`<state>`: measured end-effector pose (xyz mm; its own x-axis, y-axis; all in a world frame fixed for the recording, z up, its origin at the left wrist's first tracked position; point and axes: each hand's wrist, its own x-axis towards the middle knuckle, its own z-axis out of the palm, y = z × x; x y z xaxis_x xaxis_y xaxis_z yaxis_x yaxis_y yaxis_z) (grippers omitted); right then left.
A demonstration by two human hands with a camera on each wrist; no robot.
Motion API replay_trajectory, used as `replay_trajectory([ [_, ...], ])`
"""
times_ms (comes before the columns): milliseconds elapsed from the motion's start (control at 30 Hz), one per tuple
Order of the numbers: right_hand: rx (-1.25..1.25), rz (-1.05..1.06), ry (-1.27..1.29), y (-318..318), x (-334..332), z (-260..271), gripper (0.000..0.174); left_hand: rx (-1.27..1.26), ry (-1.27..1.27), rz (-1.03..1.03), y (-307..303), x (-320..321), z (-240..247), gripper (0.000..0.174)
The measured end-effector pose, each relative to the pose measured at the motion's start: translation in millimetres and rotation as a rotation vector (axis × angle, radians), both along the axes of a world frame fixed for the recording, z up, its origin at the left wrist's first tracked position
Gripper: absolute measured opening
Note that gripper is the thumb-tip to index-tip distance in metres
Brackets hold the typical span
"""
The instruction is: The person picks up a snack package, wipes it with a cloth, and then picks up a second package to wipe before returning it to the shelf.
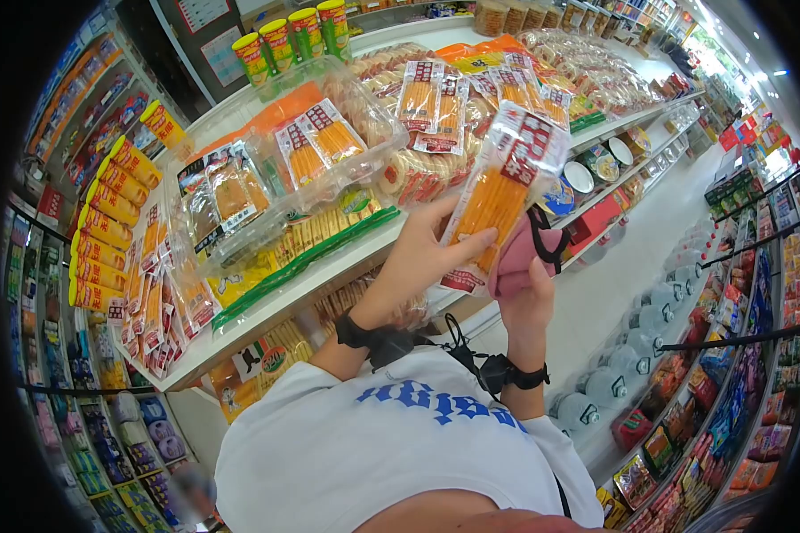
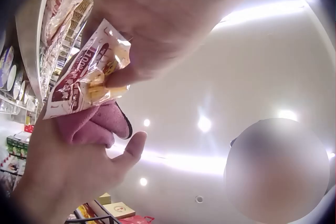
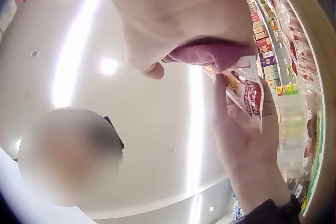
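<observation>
The left hand pinches a clear packet of orange sticks with white and dark red print, its thumb across the front. Just right of and below the packet, the right hand holds a folded pink cloth with a black edge or strap. In the left wrist view the packet is tilted above the pink cloth, and the right hand's thumb points up beside the cloth. The right wrist view has the cloth under the right hand, touching or overlapping the packet; some fingers are hidden.
A white display shelf in front bears similar packets, a clear plastic box and yellow canisters. Large bottles line the floor at the right, beside stocked shelves. An aisle runs between.
</observation>
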<state>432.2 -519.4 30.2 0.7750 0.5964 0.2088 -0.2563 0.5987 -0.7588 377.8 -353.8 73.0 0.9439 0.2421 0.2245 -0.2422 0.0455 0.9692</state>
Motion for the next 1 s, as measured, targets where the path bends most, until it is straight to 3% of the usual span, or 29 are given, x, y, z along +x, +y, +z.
replay_trajectory([
  [67, 0.022, 0.083, 0.002, -7.3, 5.2, -7.6, 0.06, -0.038, -0.01, 0.067, 0.9, 1.2, 0.3, 0.044],
  [167, 0.11, 0.036, -0.008, -3.5, 2.5, 2.6, 0.059, -0.083, -0.102, 0.188, -2.6, 1.3, 7.7, 0.045],
  [267, -0.053, 0.068, -0.047, -3.7, 11.7, -0.4, 0.051, -0.003, -0.119, 0.209, -1.7, 3.0, 4.3, 0.047],
  [367, -0.316, -0.063, -0.143, 3.6, 2.8, 27.2, 0.04, -0.006, -0.163, 0.136, -1.5, 0.7, 4.9, 0.046],
  [400, -0.318, -0.14, -0.078, 9.1, 1.1, 35.4, 0.024, 0.067, -0.127, 0.09, -0.8, -0.2, 3.9, 0.046],
  [500, -0.233, -0.222, -0.023, 7.5, 14.4, 26.7, 0.012, 0.251, -0.05, -0.02, -0.1, -0.9, 2.8, 0.046],
  [667, -0.094, -0.342, -0.009, 3.3, 23.2, 36.9, 0.011, 0.402, -0.065, -0.075, -1.2, -3.8, 0.6, 0.049],
  [767, -0.058, -0.446, -0.031, -2.8, 35.6, 47.3, 0.012, 0.506, 0.057, -0.219, -0.6, -8.8, -0.5, 0.051],
  [867, -0.065, -0.387, -0.046, -14.3, 46.2, 55.6, 0.009, 0.439, 0.033, -0.282, -4.5, -9.8, -1.4, 0.052],
  [1000, 0.038, -0.665, -0.108, -17.5, 64.2, 65.4, 0.007, 0.585, -0.006, -0.361, 10.6, -11.2, 0.6, 0.049],
])
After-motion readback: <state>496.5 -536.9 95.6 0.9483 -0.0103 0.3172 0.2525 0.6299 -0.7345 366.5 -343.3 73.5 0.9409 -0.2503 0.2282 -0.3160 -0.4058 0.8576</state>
